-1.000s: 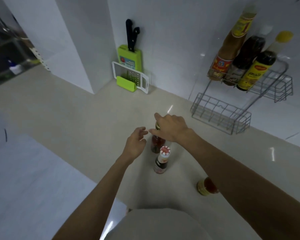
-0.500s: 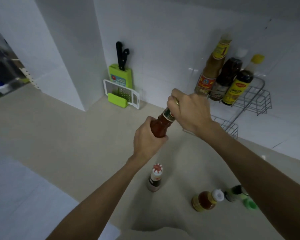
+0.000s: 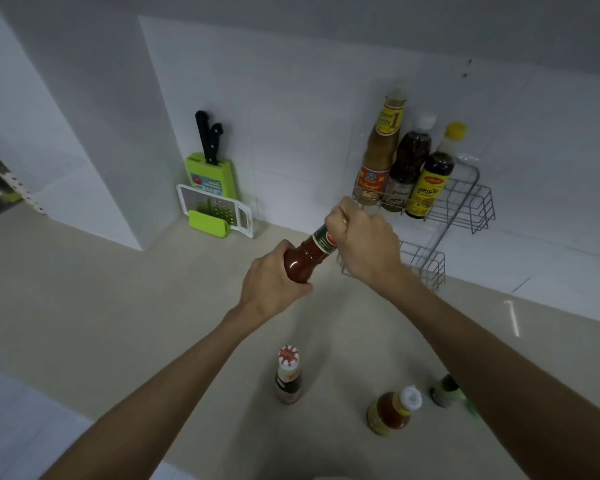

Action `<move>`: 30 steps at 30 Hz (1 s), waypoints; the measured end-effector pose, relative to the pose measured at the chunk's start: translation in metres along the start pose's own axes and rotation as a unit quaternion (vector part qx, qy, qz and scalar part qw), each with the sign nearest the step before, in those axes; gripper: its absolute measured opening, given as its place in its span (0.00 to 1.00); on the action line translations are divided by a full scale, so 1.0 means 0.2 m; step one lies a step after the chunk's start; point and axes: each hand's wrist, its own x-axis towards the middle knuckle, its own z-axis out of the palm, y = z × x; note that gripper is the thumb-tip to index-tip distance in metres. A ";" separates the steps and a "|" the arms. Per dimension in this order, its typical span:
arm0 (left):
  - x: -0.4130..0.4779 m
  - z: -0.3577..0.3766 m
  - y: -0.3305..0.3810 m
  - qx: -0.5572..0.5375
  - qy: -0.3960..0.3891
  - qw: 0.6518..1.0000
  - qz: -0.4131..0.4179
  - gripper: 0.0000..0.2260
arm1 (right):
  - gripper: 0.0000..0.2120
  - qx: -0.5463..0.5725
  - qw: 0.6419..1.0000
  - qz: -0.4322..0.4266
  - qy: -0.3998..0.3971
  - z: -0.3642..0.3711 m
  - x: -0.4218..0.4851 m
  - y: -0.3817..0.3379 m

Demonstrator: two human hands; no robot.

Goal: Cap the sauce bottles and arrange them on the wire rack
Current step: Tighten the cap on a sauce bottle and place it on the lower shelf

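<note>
While left hand [image 3: 271, 282] clasps the red sauce bottle [image 3: 307, 256], right hand [image 3: 362, 242] grips its top

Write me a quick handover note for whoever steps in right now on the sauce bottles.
Left hand: holds the red sauce bottle by its body, off the counter.
Right hand: closed over the bottle's top; cap hidden, so tightness unknown.
Done: three bottles stand on the wire rack's upper shelf.
Left: finish this one, then rack the three counter bottles: red-capped, white-capped, green one.
</note>
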 end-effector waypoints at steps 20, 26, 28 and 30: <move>0.16 0.19 -0.05 -0.091 -0.281 0.955 0.015 0.42 | 0.23 0.291 0.949 0.113 -0.035 0.12 -0.20 0.30; 0.43 0.35 -0.24 -0.041 -0.299 0.945 -0.129 0.43 | 0.20 0.274 0.955 0.098 0.066 0.31 -0.06 0.42; 0.48 0.41 -0.25 -0.071 -0.297 0.939 -0.160 0.43 | 0.20 0.285 0.951 0.107 0.045 0.38 0.01 0.44; 0.52 0.45 -0.26 -0.109 -0.303 0.931 -0.171 0.43 | 0.17 0.265 0.959 0.103 0.015 0.45 0.08 0.47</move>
